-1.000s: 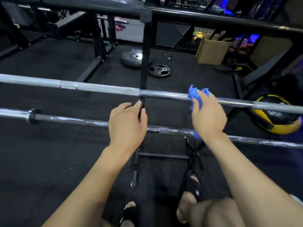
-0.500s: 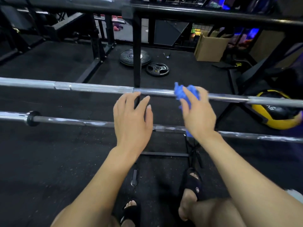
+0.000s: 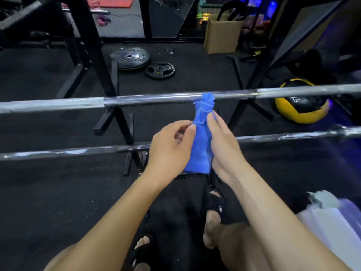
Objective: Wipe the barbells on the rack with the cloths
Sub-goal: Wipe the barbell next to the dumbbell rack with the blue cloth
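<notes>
The cloth (image 3: pixel 201 141) is bright blue, without pattern. The upper bar (image 3: pixel 136 100) is shiny silver; the lower bar (image 3: pixel 78 151) is darker grey with pale worn patches. The rack (image 3: pixel 91 45) is black, and the floor (image 3: pixel 39 192) is black with small light specks. The ball (image 3: pixel 301 106) is yellow and black with white letters. The plates (image 3: pixel 160 70) are black. The box (image 3: pixel 222 36) is brown. The sandals (image 3: pixel 214 204) are black, one with a small white mark.

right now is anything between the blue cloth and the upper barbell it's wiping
Nothing visible. The blue cloth hangs with its top bunched against the upper barbell, while the left hand and right hand hold it lower down.
</notes>
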